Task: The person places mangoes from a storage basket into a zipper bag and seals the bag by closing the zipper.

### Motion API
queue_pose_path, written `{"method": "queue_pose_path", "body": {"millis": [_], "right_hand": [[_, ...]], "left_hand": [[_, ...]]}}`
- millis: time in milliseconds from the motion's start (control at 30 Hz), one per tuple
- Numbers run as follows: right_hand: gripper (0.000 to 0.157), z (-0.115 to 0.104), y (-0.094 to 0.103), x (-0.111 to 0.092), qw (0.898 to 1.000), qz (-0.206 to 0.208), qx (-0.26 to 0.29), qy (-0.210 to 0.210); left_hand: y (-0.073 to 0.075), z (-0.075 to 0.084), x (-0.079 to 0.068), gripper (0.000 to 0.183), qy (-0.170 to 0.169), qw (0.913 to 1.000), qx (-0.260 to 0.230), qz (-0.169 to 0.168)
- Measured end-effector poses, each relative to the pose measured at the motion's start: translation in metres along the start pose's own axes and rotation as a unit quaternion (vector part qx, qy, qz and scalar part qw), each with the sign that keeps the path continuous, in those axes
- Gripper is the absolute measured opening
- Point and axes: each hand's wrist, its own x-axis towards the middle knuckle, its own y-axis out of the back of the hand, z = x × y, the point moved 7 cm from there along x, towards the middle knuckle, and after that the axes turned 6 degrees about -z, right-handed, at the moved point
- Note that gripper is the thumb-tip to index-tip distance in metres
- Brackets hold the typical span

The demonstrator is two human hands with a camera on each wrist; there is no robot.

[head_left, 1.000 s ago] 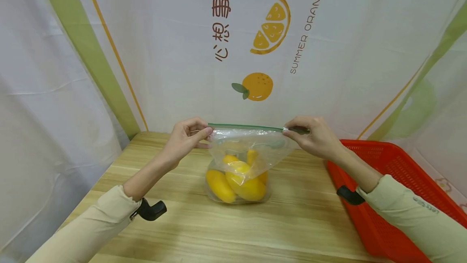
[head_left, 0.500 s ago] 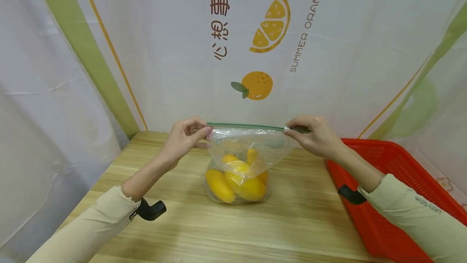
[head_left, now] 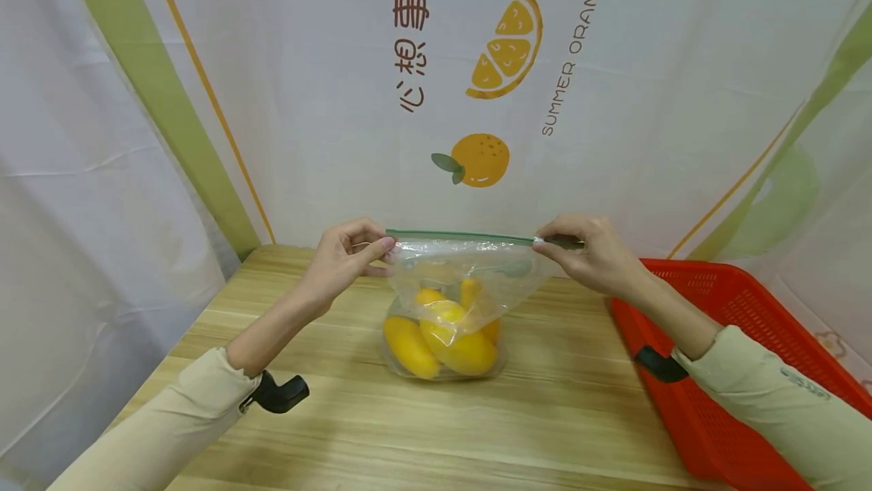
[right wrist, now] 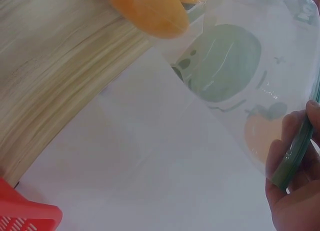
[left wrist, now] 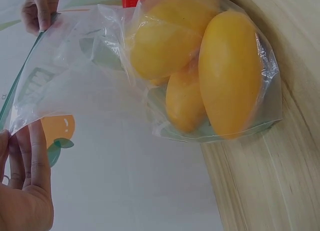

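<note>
A clear zip bag (head_left: 487,268) with a green zip strip stands on the table with several yellow mangoes (head_left: 463,351) in its bottom. My left hand (head_left: 344,256) pinches the left end of the strip between thumb and fingers. At the strip's right part, my right hand (head_left: 582,249) pinches the green band, and its end sticks out past the fingers. The strip is stretched taut between both hands. In the left wrist view, the mangoes (left wrist: 230,73) bulge against the bag's wall. The right wrist view shows the green strip (right wrist: 295,153) lying across the fingers of my right hand.
A red plastic basket (head_left: 688,415) stands at the table's right side, under my right forearm. The wooden table (head_left: 436,430) ends at a white curtain (head_left: 327,97) with printed oranges behind the bag. Another curtain (head_left: 88,211) hangs on the left.
My right hand has shifted slightly to the right along the green strip. The left hand, the bag and the mangoes have stayed almost still.
</note>
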Motion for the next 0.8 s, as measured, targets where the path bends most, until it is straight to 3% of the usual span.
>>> {"method": "queue_pose_path", "body": {"millis": [500, 800], "right_hand": [[0.011, 0.009, 0.010, -0.011, 1.000, -0.006, -0.012, -0.022], [0.009, 0.020, 0.031, -0.022, 0.997, 0.019, -0.028, -0.076]], "left_hand": [[0.004, 0.001, -0.001, 0.014, -0.006, 1.0000, 0.006, 0.002], [0.015, 0.003, 0.001, 0.015, -0.005, 0.9994, 0.017, 0.028]]}}
